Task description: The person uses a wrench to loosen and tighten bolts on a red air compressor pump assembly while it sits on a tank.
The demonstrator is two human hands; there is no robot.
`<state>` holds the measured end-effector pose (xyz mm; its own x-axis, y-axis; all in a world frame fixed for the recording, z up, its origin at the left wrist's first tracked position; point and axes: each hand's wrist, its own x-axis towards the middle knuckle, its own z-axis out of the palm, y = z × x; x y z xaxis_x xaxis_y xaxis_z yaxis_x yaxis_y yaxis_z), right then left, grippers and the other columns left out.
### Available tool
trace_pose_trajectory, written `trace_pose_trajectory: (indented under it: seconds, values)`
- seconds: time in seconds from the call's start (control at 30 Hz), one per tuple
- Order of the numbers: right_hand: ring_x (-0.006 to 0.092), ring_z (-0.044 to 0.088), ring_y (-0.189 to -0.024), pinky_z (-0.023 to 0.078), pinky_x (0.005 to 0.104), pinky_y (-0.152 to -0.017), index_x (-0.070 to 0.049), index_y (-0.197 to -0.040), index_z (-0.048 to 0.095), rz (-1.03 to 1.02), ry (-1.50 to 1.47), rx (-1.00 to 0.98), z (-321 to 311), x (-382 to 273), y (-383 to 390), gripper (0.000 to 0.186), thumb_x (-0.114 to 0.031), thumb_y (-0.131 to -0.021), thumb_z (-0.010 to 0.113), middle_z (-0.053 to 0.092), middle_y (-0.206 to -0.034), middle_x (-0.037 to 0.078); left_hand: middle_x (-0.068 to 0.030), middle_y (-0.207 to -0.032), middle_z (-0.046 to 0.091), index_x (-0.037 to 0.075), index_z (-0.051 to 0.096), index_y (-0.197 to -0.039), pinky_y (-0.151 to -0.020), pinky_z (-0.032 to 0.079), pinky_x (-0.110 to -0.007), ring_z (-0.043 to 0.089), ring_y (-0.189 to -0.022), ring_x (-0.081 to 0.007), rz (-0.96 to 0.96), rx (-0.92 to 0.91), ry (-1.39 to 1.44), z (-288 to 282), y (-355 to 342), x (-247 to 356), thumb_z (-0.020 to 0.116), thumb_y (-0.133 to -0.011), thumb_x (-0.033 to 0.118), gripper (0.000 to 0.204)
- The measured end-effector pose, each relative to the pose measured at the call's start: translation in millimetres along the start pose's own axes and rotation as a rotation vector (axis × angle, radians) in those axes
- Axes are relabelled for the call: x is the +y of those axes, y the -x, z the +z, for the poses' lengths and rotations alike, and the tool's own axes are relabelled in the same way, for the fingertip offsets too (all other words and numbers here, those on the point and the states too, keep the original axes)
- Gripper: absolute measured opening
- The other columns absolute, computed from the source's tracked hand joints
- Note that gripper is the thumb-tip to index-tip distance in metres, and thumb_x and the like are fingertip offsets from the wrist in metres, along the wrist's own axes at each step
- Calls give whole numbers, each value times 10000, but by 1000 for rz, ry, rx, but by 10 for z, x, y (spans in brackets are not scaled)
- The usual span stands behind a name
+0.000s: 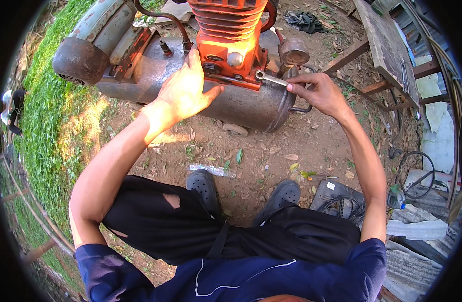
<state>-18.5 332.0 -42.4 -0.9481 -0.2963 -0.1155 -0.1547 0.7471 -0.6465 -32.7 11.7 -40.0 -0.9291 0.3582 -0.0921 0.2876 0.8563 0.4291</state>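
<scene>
Head view is looking straight down at someone crouching on bare dirt in front of an old air compressor. Right hand [319, 93] is pinching the end of a small silver wrench [271, 78] between thumb and fingertips, fingers curled in tight around the handle. The wrench's ring end is sitting on a bolt at the lower right corner of the orange pump block [230, 38], just where the block is meeting the grey steel tank [241, 103]. Left hand [186, 89] isn't gripping anything: it's lying open and flat, palm down on the top of the tank, fingers reaching up so the tips are touching the orange base, thumb spread out to the side.

A round rusty gauge [293, 51] is sticking up right beside the wrench, and a dark hose [163, 17] is looping over to the pump's left side. A big grey motor [90, 45] is lying on the left end of the tank.

Label-wise, a small dark oval badge [215, 58] is sitting on the front of the orange block, next to a round silver plug; can't make out any detail on it. On the ground a long thin whitish wrapper strip [211, 169] is lying flat just ahead of the left black clog [203, 185]. Over by the right knee a dark case [336, 196] is showing a little white square sticker on its top corner. A weathered wooden bench [387, 48] is standing off to the upper right.
</scene>
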Motion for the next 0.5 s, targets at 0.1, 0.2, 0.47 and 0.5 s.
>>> trace_pose_trajectory:
  seconds: [0.1, 0.2, 0.47, 0.5]
  values:
    - [239, 700, -845, 531, 378, -755, -111, -1069, 744, 5, 14, -15, -18, -47, -40, 302, -331, -866, 711, 736, -945, 121, -328, -1319, 490, -45, 119, -1432, -1015, 412, -469, 498, -1221, -462, 5, 5, 5, 20, -4, -13, 703, -849, 280, 886]
    - [250, 704, -851, 533, 374, -775, -110, -1069, 743, -12, 37, -42, -29, -33, -92, 297, -324, -866, 711, 735, -948, 134, -325, -1305, 506, -41, 79, -1452, -1005, 419, -470, 512, -1199, -472, 1, 22, 31, 21, 2, -8, 699, -849, 292, 927]
    - [240, 704, -856, 527, 352, -777, -72, -1072, 731, -123, 18, -170, -75, 233, -336, 330, -340, -882, 696, 730, -946, 158, -367, -1281, 499, -142, 39, -1443, -987, 435, -458, 530, -1176, -470, -41, -6, -11, -45, 29, 114, 703, -843, 349, 1021]
    - [229, 701, -842, 526, 347, -770, -67, -1074, 729, -124, 30, -189, -88, 251, -370, 342, -349, -884, 693, 732, -939, 150, -371, -1280, 497, -154, 39, -1439, -986, 436, -455, 531, -1176, -469, -43, -10, -9, -48, 26, 124, 704, -842, 353, 1027]
